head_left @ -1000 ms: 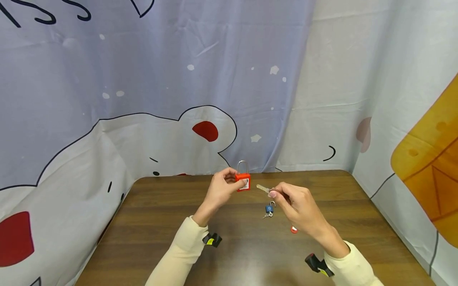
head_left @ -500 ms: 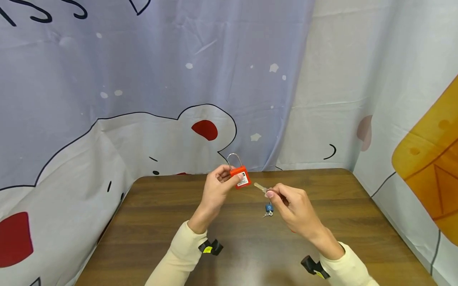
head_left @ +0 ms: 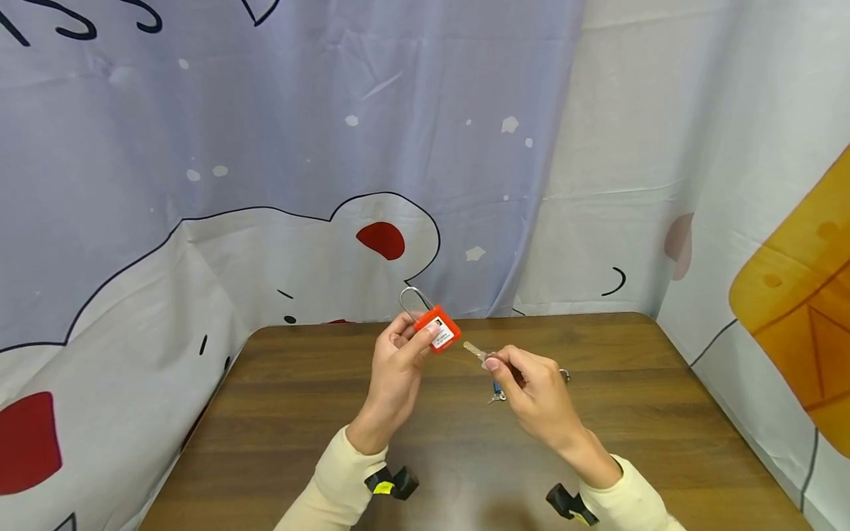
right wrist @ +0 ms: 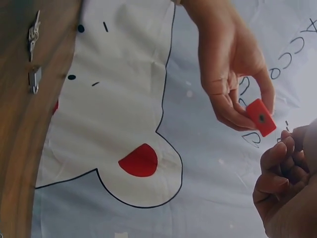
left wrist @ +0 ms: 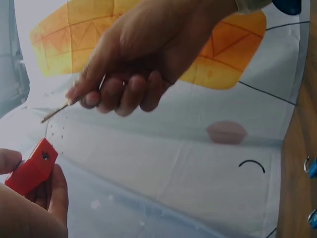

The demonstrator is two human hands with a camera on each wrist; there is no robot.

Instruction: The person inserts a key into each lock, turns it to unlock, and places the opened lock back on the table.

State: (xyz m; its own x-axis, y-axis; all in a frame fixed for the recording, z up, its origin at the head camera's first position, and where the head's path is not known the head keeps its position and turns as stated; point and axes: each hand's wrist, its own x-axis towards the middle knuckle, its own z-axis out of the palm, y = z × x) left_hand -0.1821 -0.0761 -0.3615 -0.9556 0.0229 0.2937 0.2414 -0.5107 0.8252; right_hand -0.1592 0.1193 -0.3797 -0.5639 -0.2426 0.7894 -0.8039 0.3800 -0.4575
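Note:
My left hand [head_left: 395, 365] grips a red padlock [head_left: 440, 330] between thumb and fingers, above the far part of the table. Its steel shackle points up and left, and its label faces me. In the left wrist view the keyhole end of the red padlock [left wrist: 32, 171] is turned toward the key [left wrist: 54, 113]. Just right of the padlock, my right hand [head_left: 541, 398] pinches that key by its head. The key's blade points at the padlock's bottom, with a small gap between them. My right hand's fingers partly cover the key in the right wrist view.
A small blue padlock [head_left: 496, 388] with keys lies on the wooden table [head_left: 299, 420], partly behind my right hand. A metal shackle [head_left: 565, 375] shows just right of that hand. A printed curtain [head_left: 299, 273] hangs behind the table.
The left hand has tilted the red padlock, swinging its shackle left and its bottom toward the key. The right hand has moved left with the key, covering part of the blue padlock.

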